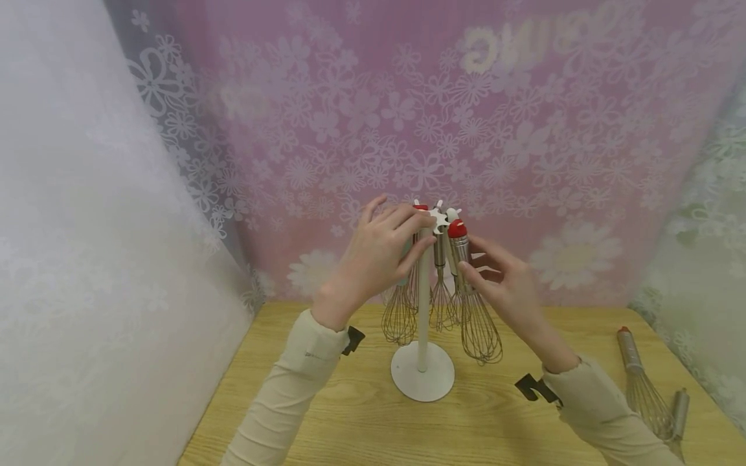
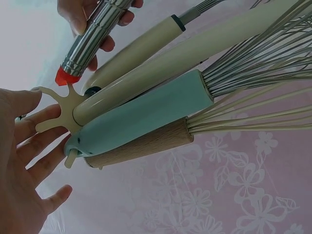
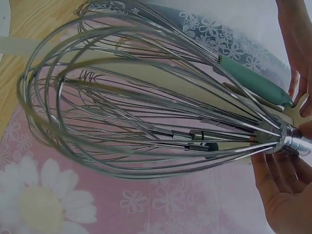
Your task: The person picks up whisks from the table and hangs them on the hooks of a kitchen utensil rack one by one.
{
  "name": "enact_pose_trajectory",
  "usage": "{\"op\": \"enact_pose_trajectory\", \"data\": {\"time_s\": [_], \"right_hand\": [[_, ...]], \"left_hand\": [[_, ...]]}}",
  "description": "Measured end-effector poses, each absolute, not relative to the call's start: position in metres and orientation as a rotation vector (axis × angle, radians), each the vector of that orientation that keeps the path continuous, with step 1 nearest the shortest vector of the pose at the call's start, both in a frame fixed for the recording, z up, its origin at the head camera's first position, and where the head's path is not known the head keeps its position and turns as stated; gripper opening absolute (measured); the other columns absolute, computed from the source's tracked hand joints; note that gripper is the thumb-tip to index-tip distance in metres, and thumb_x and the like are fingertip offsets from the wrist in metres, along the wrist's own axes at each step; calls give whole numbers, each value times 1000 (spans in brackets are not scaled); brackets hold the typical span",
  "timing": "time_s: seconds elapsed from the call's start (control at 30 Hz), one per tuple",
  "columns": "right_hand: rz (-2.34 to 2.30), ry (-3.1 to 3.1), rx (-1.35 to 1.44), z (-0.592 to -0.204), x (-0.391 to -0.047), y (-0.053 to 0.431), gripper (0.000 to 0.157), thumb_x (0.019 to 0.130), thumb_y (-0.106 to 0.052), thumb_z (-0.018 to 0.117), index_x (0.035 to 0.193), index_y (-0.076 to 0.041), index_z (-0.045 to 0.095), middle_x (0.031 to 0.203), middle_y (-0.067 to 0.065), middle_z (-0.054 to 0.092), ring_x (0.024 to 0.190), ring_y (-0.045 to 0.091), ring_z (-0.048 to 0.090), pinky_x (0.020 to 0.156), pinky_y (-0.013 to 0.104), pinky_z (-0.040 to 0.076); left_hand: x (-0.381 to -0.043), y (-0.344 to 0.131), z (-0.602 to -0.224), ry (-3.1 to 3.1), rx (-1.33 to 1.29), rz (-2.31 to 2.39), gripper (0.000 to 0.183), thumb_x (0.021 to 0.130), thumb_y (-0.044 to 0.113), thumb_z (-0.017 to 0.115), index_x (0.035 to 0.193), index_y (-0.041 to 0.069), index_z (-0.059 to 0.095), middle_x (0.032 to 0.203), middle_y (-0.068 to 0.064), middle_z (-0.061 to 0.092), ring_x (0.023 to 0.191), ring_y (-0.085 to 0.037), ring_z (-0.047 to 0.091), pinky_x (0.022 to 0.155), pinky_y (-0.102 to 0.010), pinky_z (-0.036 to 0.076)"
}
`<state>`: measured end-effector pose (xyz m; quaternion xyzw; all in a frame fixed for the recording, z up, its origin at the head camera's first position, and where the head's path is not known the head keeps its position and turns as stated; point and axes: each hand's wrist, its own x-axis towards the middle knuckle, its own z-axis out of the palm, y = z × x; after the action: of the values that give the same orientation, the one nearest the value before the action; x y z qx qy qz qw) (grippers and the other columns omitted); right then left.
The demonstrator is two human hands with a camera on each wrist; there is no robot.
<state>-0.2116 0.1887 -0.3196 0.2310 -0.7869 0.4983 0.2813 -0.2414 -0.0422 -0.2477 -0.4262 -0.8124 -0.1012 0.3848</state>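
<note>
A cream whisk stand (image 1: 423,310) with a star-shaped hook top stands on a round base. My left hand (image 1: 381,249) pinches the hook top between thumb and fingers. My right hand (image 1: 504,278) grips the steel handle of a balloon whisk (image 1: 480,330) with a red end cap. This whisk hangs wires down, its red end right at a hook in the left wrist view. Other whisks hang around the pole: a mint-handled whisk (image 2: 146,112), a wooden-handled whisk (image 2: 146,148) and a cream-handled whisk (image 2: 136,53) among them.
On the wooden table (image 1: 344,414) at the far right lie another red-capped whisk (image 1: 632,356) and a steel-handled utensil (image 1: 680,414), partly behind my right sleeve. A flowered pink curtain (image 1: 361,142) closes the back, with a pale curtain (image 1: 105,226) at the left.
</note>
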Motion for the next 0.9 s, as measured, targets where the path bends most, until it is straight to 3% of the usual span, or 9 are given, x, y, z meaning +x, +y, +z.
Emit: {"op": "enact_pose_trajectory", "data": {"time_s": [0.33, 0.5, 0.77, 0.9], "right_hand": [[1320, -2140, 598, -323, -215, 186, 47, 95, -6, 70, 140, -8, 57, 123, 15, 67, 95, -1, 65, 80, 13, 55], [1342, -2132, 600, -324, -216, 184, 47, 95, -6, 71, 139, -7, 55, 124, 14, 65, 96, 6, 66, 79, 14, 56], [1351, -2109, 604, -322, -214, 181, 43, 94, -3, 71, 135, -6, 58, 122, 16, 66, 94, -1, 65, 78, 14, 56], [1327, -2121, 600, -323, -213, 180, 41, 94, -4, 71, 134, -5, 59, 121, 15, 67, 94, 6, 67, 78, 15, 57]], "left_hand": [[-241, -41, -248, -2061, -1083, -251, 24, 106, 29, 55, 119, 16, 69, 116, 0, 68, 116, -19, 64, 122, -48, 25], [-240, -41, -248, -2059, -1087, -255, 23, 106, 28, 55, 119, 16, 70, 115, 0, 68, 116, -19, 63, 122, -48, 25], [-239, -41, -248, -2062, -1090, -257, 24, 105, 30, 57, 119, 15, 69, 117, -1, 68, 116, -19, 64, 122, -48, 25], [-239, -41, -248, -2061, -1083, -253, 25, 104, 32, 58, 119, 16, 69, 117, -1, 68, 114, -19, 65, 121, -49, 26]]}}
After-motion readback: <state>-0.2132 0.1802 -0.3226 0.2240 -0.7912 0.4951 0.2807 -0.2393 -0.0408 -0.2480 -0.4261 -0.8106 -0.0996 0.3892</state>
